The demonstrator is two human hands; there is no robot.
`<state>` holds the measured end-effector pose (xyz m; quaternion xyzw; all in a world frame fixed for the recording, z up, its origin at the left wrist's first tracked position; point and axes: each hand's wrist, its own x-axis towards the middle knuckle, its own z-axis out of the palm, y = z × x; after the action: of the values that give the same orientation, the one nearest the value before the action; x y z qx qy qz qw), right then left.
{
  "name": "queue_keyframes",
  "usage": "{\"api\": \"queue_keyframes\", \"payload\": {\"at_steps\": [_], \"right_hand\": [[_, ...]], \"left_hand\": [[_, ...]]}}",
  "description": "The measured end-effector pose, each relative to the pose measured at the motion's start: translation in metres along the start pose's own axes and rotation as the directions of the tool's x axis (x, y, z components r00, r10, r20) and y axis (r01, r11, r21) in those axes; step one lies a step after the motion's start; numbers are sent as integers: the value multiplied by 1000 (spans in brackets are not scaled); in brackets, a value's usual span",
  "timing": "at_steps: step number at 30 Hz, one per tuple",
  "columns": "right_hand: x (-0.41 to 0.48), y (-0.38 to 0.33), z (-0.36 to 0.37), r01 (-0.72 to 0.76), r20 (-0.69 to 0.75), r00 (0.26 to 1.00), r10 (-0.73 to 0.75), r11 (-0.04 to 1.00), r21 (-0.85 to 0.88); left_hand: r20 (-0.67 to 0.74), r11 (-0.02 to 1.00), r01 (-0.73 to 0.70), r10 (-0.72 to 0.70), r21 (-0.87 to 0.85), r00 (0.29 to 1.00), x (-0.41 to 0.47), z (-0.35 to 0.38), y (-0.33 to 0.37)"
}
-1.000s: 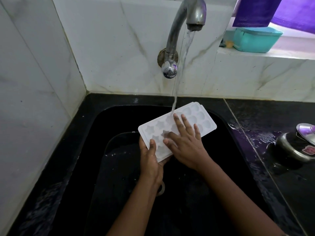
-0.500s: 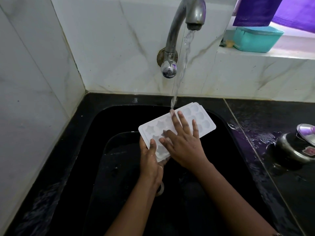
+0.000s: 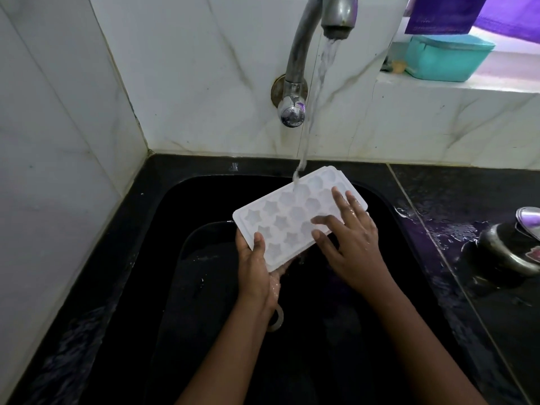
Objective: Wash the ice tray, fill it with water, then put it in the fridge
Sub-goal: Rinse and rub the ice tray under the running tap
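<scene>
A white ice tray (image 3: 287,209) with star-shaped and round cells is held tilted over the black sink (image 3: 175,258). My left hand (image 3: 257,267) grips its near left corner, thumb on top. Over the tray's right part lies my right hand (image 3: 347,232), flat, wet, fingers spread, touching the cells. Water runs from the metal tap (image 3: 306,39) and its stream (image 3: 315,92) strikes the tray's far edge.
White marble walls rise at the left and back. A wet black counter (image 3: 438,206) lies to the right with a steel pot and lid (image 3: 514,244). A teal box (image 3: 447,58) sits on the back ledge under purple cloth (image 3: 444,13). The drain ring (image 3: 277,318) shows below my left wrist.
My right hand has slid rightwards across the tray, from its middle to its right end, uncovering the centre cells. My left hand keeps the same grip; water keeps running.
</scene>
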<state>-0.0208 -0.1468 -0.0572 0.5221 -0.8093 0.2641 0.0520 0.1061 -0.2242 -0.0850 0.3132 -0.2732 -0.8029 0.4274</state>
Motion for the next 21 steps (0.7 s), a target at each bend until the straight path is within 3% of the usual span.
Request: {"api": "queue_keyframes", "payload": {"at_steps": [2,6,10,14,18,21], "right_hand": [[-4,-4,6,34,24,999,-34,999,-4],[-9,-14,15,78,214,975,-62,995,-67],[-14,-24,26,99,135,988,-75,979,-180],[-13,-25,24,98,241,969,-55,980,-173],[-14,-28,28,62,104,994,-42,978,-199],[-16,-33,30,96,184,980,-70,986,-138]], "left_hand": [[-14,1000,3,-3,-16,1000,1,0,1],[-16,999,3,-3,-41,1000,1,1,0],[-8,999,1,-1,-47,1000,0,2,-2],[-16,998,-13,12,-57,1000,2,-1,-2],[2,999,-17,17,-51,1000,0,1,-3],[-7,994,-16,16,-107,1000,1,-1,-1]]}}
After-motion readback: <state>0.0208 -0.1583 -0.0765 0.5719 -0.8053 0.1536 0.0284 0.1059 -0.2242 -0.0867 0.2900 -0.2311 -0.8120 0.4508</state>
